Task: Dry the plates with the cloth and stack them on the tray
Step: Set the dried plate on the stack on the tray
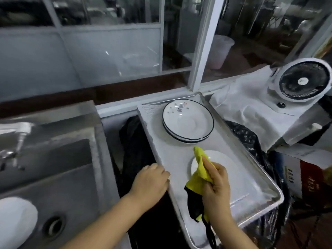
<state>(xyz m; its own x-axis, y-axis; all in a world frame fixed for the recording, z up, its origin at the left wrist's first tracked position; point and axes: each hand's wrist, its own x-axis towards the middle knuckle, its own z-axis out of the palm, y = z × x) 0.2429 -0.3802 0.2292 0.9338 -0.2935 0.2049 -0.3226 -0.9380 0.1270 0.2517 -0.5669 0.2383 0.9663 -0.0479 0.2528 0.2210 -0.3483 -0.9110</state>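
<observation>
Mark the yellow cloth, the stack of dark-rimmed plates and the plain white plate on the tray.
yellow cloth point(198, 174): head view, on the fold beside the right hand's fingers.
stack of dark-rimmed plates point(188, 121): head view, on the top plate's white well.
plain white plate point(227, 164): head view, on its bare right side.
</observation>
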